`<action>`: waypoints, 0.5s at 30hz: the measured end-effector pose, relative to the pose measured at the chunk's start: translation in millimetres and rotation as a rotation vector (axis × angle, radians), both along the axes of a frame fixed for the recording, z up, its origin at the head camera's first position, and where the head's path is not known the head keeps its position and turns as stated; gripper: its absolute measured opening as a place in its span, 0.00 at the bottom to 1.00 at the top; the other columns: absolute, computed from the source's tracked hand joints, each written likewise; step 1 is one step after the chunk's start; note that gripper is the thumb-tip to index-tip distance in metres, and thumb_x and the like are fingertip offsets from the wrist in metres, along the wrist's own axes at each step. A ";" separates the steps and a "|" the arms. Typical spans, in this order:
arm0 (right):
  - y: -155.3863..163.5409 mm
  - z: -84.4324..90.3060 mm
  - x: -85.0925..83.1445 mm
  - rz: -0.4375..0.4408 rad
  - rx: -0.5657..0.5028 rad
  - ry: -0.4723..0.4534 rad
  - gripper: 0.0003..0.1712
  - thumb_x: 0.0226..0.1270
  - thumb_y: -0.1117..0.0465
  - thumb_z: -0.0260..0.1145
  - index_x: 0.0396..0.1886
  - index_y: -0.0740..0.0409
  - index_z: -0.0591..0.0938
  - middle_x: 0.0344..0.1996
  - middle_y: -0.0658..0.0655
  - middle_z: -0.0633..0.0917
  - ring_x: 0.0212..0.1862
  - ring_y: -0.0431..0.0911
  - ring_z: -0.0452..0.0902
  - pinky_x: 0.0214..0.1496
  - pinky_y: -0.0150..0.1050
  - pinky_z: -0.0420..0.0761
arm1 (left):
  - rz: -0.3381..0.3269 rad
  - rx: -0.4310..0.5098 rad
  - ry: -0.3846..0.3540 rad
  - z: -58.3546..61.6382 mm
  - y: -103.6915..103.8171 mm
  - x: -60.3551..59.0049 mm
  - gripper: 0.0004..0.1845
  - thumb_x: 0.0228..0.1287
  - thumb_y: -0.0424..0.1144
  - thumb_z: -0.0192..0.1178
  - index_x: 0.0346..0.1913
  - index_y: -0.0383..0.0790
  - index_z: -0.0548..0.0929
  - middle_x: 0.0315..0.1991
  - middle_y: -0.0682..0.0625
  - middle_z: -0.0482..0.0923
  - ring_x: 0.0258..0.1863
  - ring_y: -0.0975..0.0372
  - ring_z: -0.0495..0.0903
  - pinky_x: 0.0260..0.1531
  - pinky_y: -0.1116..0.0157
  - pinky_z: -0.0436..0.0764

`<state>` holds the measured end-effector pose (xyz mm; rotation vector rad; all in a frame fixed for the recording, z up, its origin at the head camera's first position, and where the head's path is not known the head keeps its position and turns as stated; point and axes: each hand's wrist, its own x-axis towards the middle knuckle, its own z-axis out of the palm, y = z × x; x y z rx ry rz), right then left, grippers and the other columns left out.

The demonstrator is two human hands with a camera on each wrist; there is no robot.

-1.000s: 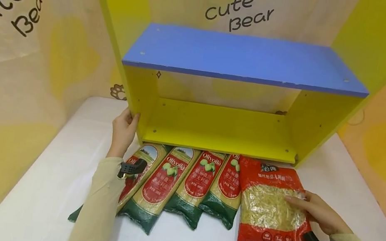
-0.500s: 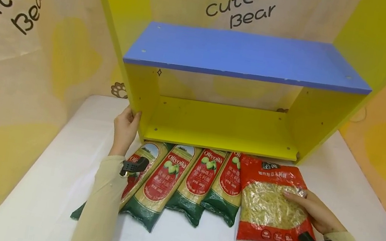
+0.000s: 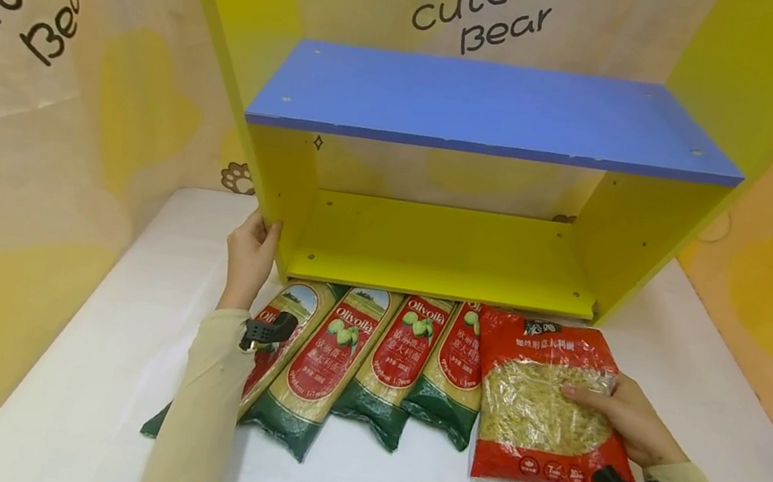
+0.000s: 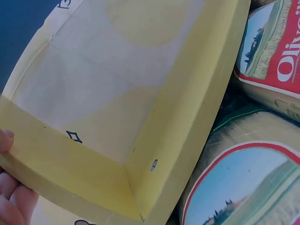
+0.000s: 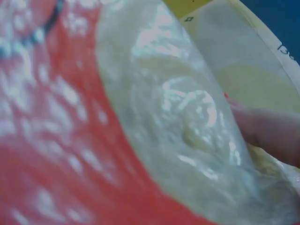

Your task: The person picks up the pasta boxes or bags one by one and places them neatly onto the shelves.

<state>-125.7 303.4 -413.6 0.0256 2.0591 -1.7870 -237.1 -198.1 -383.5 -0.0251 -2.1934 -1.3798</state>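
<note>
White tabletop [image 3: 109, 366] fills the foreground, backed by a cream and yellow cloth printed with "cute Bear" [image 3: 479, 21], and on that tabletop stands a yellow shelf unit [image 3: 445, 254] with a blue board [image 3: 498, 111] as its upper level. That shelf unit is our landmark.

Over at the shelf unit's near left corner, the left hand [image 3: 249, 257] is up against the side panel: fingers curled round the front edge, thumb on the outer face, gripping the panel. The left wrist view backs that up, with fingertips [image 4: 11, 197] pressed to the yellow edge [image 4: 65, 173] at the lower left of the picture.

Right in front of the shelf unit's bottom board, four green and red spaghetti packs [image 3: 328, 367] lie side by side, fanned out, their tops tucked close to the board's front edge. The left forearm lies across the leftmost pack, and a black wrist mount [image 3: 265, 334] sits on top of it.

Just right of those packs, still in front of the shelf unit, lies the red pasta bag [image 3: 543, 405] with its clear window. The right hand [image 3: 620, 417] has hold of the bag's right edge: fingers spread narrowly over the clear window, and the right wrist view shows a finger [image 5: 267, 129] through the film, so the hand pinches the bag from both sides. The bag's right side looks slightly lifted off the tabletop, while its left edge lies just beside the nearest spaghetti pack.
</note>
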 end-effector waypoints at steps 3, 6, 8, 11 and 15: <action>-4.8 3.0 2.3 -0.070 0.038 0.030 0.15 0.66 0.63 0.62 0.48 0.64 0.70 0.31 0.53 0.84 0.30 0.49 0.84 0.33 0.47 0.83 | 0.005 -0.015 -0.001 0.2 -0.1 0.2 0.14 0.68 0.31 0.53 0.53 0.26 0.78 0.46 0.33 0.80 0.43 0.47 0.82 0.41 0.55 0.81; -9.3 6.0 3.7 -0.099 0.037 0.051 0.19 0.66 0.64 0.62 0.51 0.67 0.67 0.31 0.53 0.84 0.30 0.50 0.84 0.32 0.49 0.83 | 0.000 -0.013 0.003 1.0 0.0 1.1 0.14 0.68 0.30 0.53 0.53 0.26 0.77 0.45 0.32 0.80 0.43 0.47 0.82 0.42 0.53 0.80; -12.0 8.3 4.2 -0.109 0.042 0.066 0.23 0.66 0.64 0.62 0.53 0.70 0.65 0.31 0.53 0.84 0.30 0.49 0.84 0.32 0.49 0.83 | -0.002 -0.008 0.007 0.9 -0.2 0.8 0.14 0.68 0.30 0.53 0.53 0.26 0.77 0.46 0.32 0.80 0.43 0.47 0.82 0.42 0.53 0.80; -15.9 13.1 5.1 -0.131 0.060 0.078 0.28 0.65 0.63 0.63 0.57 0.72 0.61 0.31 0.51 0.83 0.30 0.48 0.84 0.32 0.49 0.83 | -0.012 0.003 0.013 1.3 -0.2 0.2 0.14 0.68 0.30 0.53 0.53 0.25 0.77 0.46 0.32 0.80 0.44 0.46 0.81 0.44 0.52 0.80; -22.4 21.3 7.9 -0.156 0.072 0.079 0.31 0.64 0.62 0.64 0.58 0.72 0.60 0.32 0.50 0.83 0.31 0.46 0.83 0.33 0.48 0.83 | -0.016 0.006 0.010 1.1 -0.5 -0.1 0.15 0.68 0.30 0.53 0.53 0.25 0.77 0.47 0.31 0.79 0.45 0.46 0.81 0.44 0.53 0.80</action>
